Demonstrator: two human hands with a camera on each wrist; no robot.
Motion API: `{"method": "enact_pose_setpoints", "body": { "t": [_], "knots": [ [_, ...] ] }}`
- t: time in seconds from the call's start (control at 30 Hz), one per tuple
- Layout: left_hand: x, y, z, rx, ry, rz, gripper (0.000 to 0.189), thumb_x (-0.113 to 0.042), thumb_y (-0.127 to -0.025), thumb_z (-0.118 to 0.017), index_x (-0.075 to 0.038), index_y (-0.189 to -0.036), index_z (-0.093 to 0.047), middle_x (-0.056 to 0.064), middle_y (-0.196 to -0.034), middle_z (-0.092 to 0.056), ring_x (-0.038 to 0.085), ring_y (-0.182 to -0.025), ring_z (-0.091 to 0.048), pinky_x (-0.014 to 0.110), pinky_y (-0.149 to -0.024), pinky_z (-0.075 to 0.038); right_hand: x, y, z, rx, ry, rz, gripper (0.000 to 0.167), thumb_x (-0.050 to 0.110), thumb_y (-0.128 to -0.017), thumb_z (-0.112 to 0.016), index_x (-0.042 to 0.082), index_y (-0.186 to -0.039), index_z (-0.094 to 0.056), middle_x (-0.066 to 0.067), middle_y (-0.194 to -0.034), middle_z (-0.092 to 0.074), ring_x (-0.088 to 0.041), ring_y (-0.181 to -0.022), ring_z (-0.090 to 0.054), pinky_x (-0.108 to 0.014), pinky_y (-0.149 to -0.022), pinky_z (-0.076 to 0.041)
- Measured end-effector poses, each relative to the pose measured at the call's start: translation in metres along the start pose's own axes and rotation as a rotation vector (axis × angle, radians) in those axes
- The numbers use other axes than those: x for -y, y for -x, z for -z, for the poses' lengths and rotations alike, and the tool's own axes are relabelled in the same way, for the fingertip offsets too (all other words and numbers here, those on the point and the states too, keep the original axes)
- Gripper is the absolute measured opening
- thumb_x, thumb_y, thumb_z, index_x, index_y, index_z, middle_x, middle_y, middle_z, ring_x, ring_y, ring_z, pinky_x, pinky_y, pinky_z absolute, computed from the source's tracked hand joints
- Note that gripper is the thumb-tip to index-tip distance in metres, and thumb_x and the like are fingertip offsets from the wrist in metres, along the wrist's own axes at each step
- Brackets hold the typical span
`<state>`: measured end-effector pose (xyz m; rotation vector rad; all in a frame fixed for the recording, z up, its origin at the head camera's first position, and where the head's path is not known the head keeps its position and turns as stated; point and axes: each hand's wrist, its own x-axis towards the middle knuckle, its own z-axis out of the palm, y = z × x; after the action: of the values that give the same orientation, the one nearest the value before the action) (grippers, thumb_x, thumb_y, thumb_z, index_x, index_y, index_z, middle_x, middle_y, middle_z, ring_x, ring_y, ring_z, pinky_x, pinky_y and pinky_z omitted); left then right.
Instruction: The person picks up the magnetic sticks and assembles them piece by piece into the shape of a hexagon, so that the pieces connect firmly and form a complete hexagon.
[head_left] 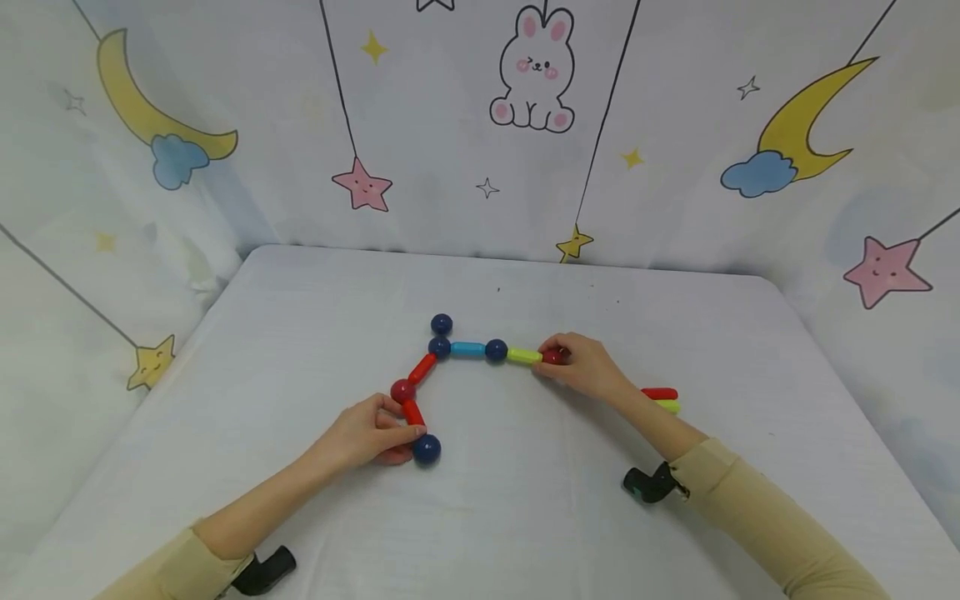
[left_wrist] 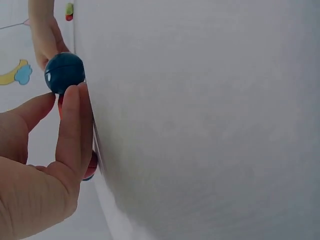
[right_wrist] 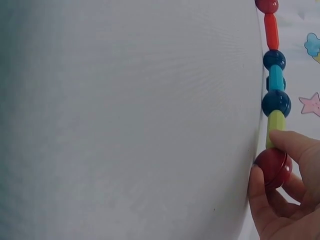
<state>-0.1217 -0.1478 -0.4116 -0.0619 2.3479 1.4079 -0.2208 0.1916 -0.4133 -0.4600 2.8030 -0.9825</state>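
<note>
A bent chain of magnetic rods and balls lies on the white table. At its near end, my left hand (head_left: 372, 432) pinches a red magnetic rod (head_left: 413, 413) where it meets a dark blue ball (head_left: 427, 449). That rod joins a red ball (head_left: 402, 391), from which another red rod (head_left: 422, 368) runs to a blue ball (head_left: 439, 347). One more blue ball (head_left: 442, 324) touches it behind. Rightward follow a light blue rod (head_left: 468, 349), a blue ball (head_left: 497, 351) and a yellow-green rod (head_left: 524, 356). My right hand (head_left: 588, 367) grips the red ball (right_wrist: 273, 167) at that end.
A loose red rod (head_left: 660, 393) and a yellow-green rod (head_left: 670, 407) lie together beyond the right forearm, partly hidden by it. Black wrist devices sit under both sleeves. A patterned cloth backdrop (head_left: 442, 125) rises behind the table's far edge.
</note>
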Motion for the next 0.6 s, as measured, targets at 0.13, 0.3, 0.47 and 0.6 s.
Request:
{"method": "enact_pose_setpoints", "body": {
  "t": [0.13, 0.3, 0.47, 0.6],
  "knots": [
    [-0.004, 0.0, 0.005, -0.002, -0.141, -0.158, 0.032, -0.029, -0.085, -0.077, -0.006, -0.098, -0.058, 0.001, -0.071, -0.063, 0.016, -0.054, -0.061, 0.027, -0.055, -0.05, -0.002, 0.003, 0.001, 0.021, -0.008, -0.008, 0.036, 0.022, -0.087, -0.074, 0.008, -0.119, -0.064, -0.011, -0.113, -0.062, -0.027, -0.101, -0.056, -0.037, -0.082, -0.052],
    [-0.026, -0.009, 0.001, 0.069, -0.176, -0.364, 0.021, -0.03, -0.087, -0.075, -0.013, -0.091, -0.063, -0.001, -0.075, -0.063, 0.016, -0.061, -0.059, 0.028, -0.055, -0.05, -0.009, 0.006, 0.002, 0.037, -0.056, -0.046, 0.042, 0.021, -0.088, -0.074, 0.01, -0.126, -0.06, -0.011, -0.121, -0.059, -0.03, -0.111, -0.055, -0.041, -0.088, -0.052],
    [-0.059, -0.032, -0.02, 0.164, -0.199, -0.512, 0.024, -0.029, -0.086, -0.076, -0.013, -0.101, -0.066, -0.006, -0.087, -0.064, 0.011, -0.082, -0.06, 0.028, -0.07, -0.052, -0.013, 0.011, 0.004, 0.034, -0.133, -0.106, 0.046, 0.022, -0.088, -0.073, 0.012, -0.13, -0.057, -0.011, -0.125, -0.058, -0.031, -0.118, -0.052, -0.042, -0.089, -0.051],
    [-0.085, -0.058, -0.04, 0.211, -0.245, -0.572, 0.031, -0.026, -0.087, -0.075, -0.008, -0.109, -0.065, 0.0, -0.096, -0.066, 0.011, -0.092, -0.06, 0.026, -0.079, -0.05, -0.016, 0.014, 0.005, 0.024, -0.205, -0.156, 0.046, 0.023, -0.089, -0.071, 0.011, -0.13, -0.057, -0.012, -0.122, -0.059, -0.031, -0.115, -0.053, -0.039, -0.086, -0.051]
  ]
}}
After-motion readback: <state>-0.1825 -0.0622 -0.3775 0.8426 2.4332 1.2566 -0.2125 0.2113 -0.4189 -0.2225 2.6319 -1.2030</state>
